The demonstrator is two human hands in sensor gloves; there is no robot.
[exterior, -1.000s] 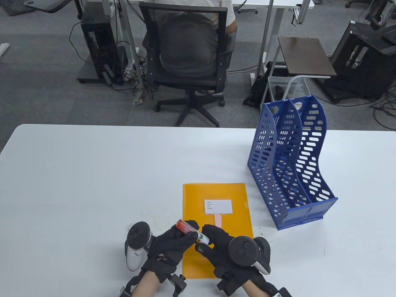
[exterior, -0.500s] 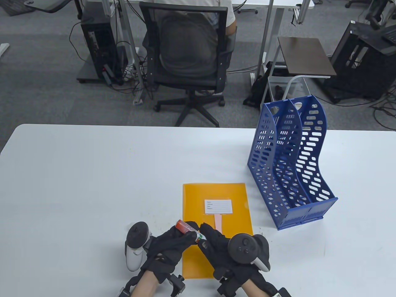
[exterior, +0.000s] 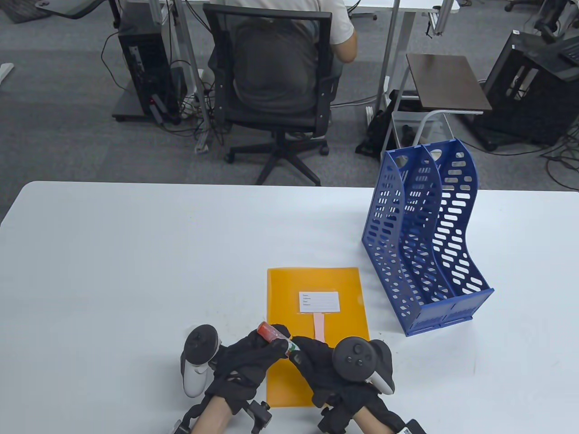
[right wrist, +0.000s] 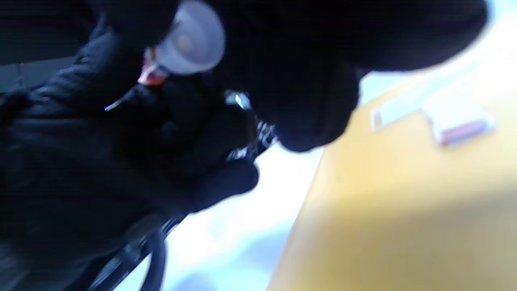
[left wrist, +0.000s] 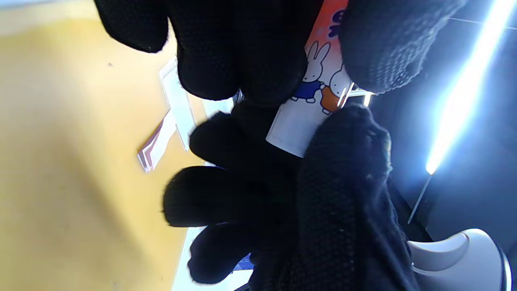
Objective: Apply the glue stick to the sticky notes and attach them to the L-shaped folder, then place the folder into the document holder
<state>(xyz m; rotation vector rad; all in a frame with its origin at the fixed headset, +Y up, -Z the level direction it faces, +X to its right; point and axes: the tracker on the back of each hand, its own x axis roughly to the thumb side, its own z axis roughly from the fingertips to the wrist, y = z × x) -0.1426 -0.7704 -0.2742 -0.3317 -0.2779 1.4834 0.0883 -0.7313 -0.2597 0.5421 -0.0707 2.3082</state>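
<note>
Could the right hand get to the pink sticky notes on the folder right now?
Probably not yet: the right hand and left hand both grip the glue stick. The sticky notes lie uncovered just beyond.

Table view bright, even, sharp. Wrist views blurry; left w/ ceiling-light glare, right soft.

The whole left half and the far stretch of the white surface (exterior: pixel 135 253) lie bare, giving wide passage. On the right the upright blue document holder (exterior: pixel 420 244) blocks the way, its open slots facing the near right. A narrow lane of bare surface runs between it and the flat orange folder (exterior: pixel 289 294). Both hands (exterior: pixel 246 359) crowd the folder's near edge, with the glue stick (exterior: pixel 277 337) between them.
</note>
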